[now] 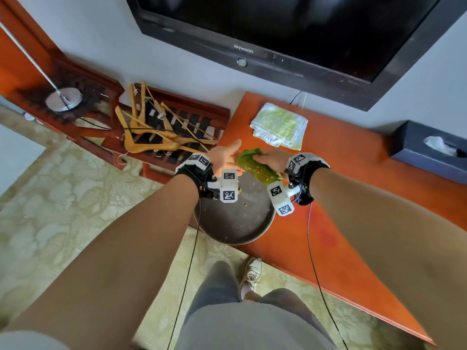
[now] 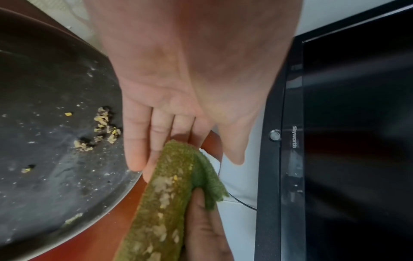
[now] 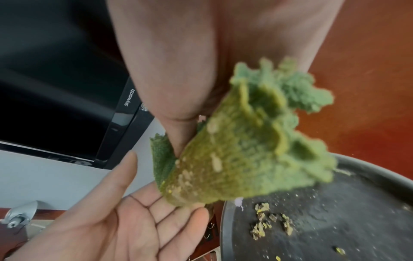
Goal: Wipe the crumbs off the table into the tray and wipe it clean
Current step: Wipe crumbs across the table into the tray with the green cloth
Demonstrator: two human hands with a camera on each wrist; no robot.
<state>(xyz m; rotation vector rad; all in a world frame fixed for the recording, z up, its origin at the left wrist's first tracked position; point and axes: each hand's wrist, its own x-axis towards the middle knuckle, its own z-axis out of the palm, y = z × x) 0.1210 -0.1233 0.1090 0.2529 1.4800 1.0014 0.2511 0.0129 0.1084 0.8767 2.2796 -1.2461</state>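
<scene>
A round dark tray [image 1: 235, 223] sits at the left front corner of the orange table [image 1: 341, 198], partly over its edge. Yellow crumbs [image 2: 102, 128] lie in the tray [image 2: 44, 106], also seen as crumbs [image 3: 268, 222] in the right wrist view. My right hand [image 1: 271, 157] grips a green cloth [image 1: 257, 165] bunched above the tray's far rim; pale crumbs stick to the cloth [image 2: 165, 203]. My left hand [image 1: 225, 157] is flat, palm up, its fingers [image 3: 156, 208] touching the lower edge of the cloth [image 3: 234, 159].
A second folded cloth [image 1: 279, 126] with green stains lies further back on the table. A dark tissue box [image 1: 429, 150] stands at the right, a television [image 1: 290, 34] hangs on the wall. Wooden hangers [image 1: 154, 127] lie on a rack to the left.
</scene>
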